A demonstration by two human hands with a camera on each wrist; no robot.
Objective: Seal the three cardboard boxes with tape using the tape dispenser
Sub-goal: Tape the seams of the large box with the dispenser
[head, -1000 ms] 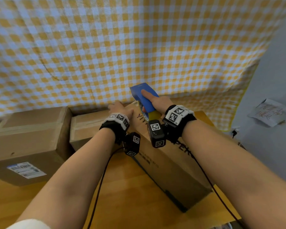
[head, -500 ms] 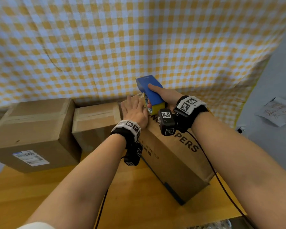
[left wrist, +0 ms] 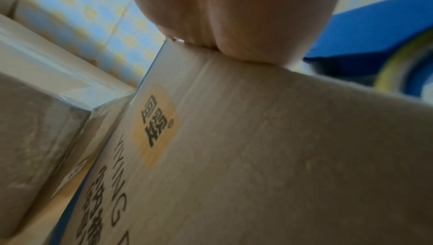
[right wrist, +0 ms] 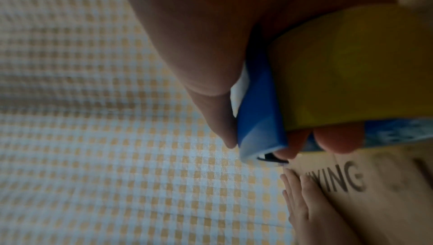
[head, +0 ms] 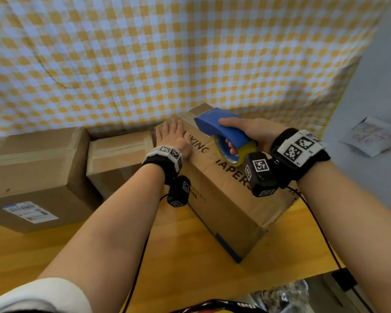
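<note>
Shift since a second ago: left hand (head: 174, 137) now pressed flat, fingers (head: 172, 126) straight, on top of the printed brown cardboard box (head: 230, 199) at 12 o'clock on the wooden tabletop (head: 178, 256); right hand (head: 255, 134), curled round the blue tape dispenser with yellow roll (head: 221, 128), drawn nearer, just above that top at 1 o'clock. Probably mid-pull along the last seam, though no strip discernible. Flaps shut on all three, contents hidden; seemingly taped already, the large plain cardboard box (head: 36, 168) at 9 o'clock and the smaller plain cardboard box (head: 120, 157) at 10.

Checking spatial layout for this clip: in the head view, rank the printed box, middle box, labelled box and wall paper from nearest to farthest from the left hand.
1. Printed box, under the left hand.
2. Middle box, just left.
3. Labelled box, far left.
4. Wall paper, far right.
</note>
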